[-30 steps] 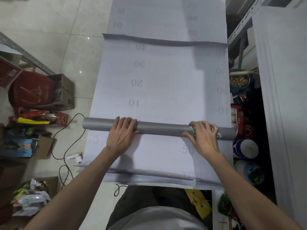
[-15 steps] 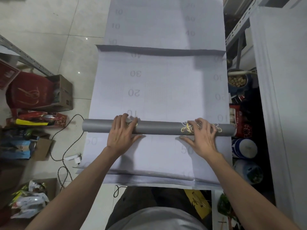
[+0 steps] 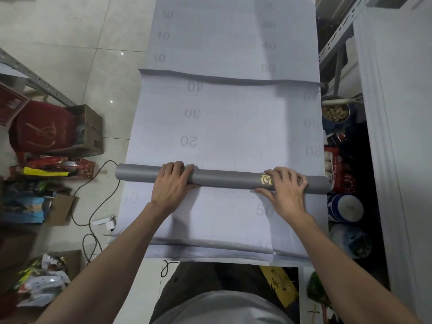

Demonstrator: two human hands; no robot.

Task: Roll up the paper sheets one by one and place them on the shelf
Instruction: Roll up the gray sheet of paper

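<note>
Where the tiled floor (image 3: 70, 43) shows at the far left, a red bag (image 3: 44, 127) leans against a cardboard box (image 3: 86, 129), with bright snack packets (image 3: 53, 168) just below them. A black cable (image 3: 93, 206) loops across the tiles toward the middle of the view.

Pale paper sheets (image 3: 222, 118) printed with faint numbers lie flat on the floor in a long strip, one overlapping another. Across them, in front of the person, lies a gray roll (image 3: 222, 180), and its left end sticks out past the edge of the sheets.

The left hand (image 3: 171, 185) sits on the roll left of its middle, with the fingers bent over the top and the thumb against the near side. The right hand (image 3: 286, 190) holds the roll near its right end, well apart from the left. Its fingers are spread and curved over the top, and the thumb lies along the near edge. A gold mark (image 3: 266, 179) on the roll peeks out just beside this hand.

Right of the paper, a bowl of nuts (image 3: 335, 112) stands under a metal shelf frame (image 3: 336, 40), with round tins (image 3: 344, 208) nearer the person. A tall white panel (image 3: 397, 113) fills the right edge.
</note>
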